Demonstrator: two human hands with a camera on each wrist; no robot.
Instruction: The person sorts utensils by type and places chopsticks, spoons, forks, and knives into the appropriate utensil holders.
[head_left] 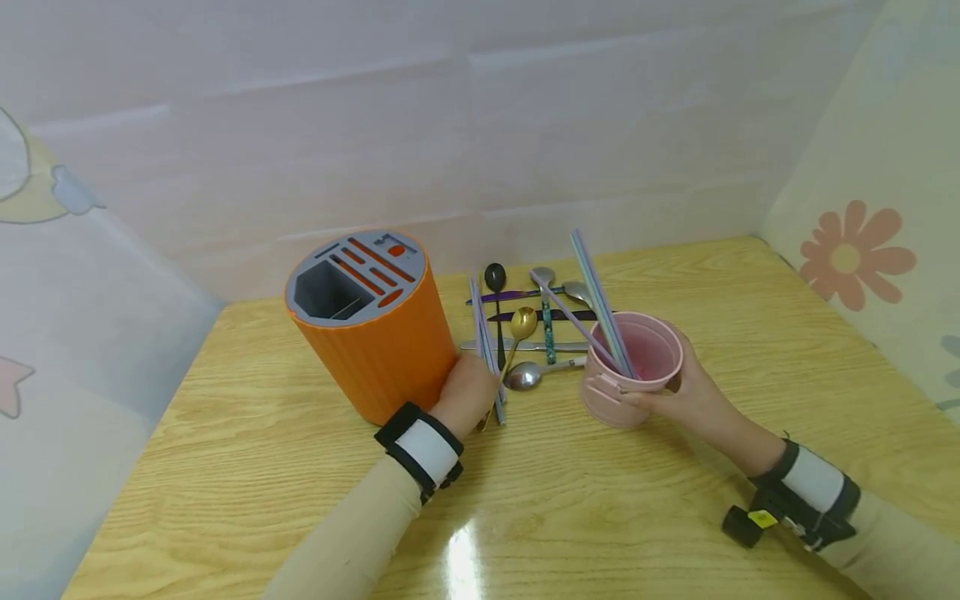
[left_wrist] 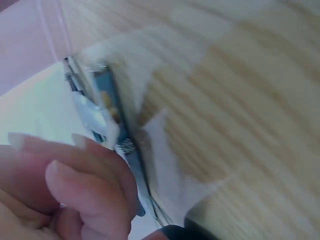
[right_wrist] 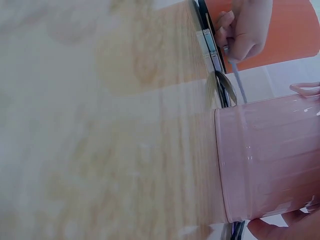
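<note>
My right hand (head_left: 693, 400) grips a small pink bucket (head_left: 611, 404) round its right side. Pastel chopsticks (head_left: 600, 292) lean out of the bucket to the left. My left hand (head_left: 467, 392) is low by the base of an orange utensil holder (head_left: 405, 358), fingers curled. A pale chopstick (right_wrist: 238, 80) runs from its fingertips in the right wrist view. Loose chopsticks (head_left: 483, 325) and a gold spoon (head_left: 523, 323) lie right beside that hand. In the left wrist view the curled fingers (left_wrist: 90, 195) hide what they hold.
Behind and between the hands lie a black spoon (head_left: 495, 277), a silver spoon (head_left: 523, 377), a dark knife (head_left: 551, 316) and other cutlery, crossing one another. The orange holder's grey top (head_left: 356, 279) has slots and one large opening. A pale wall stands behind the wooden table (head_left: 225, 467).
</note>
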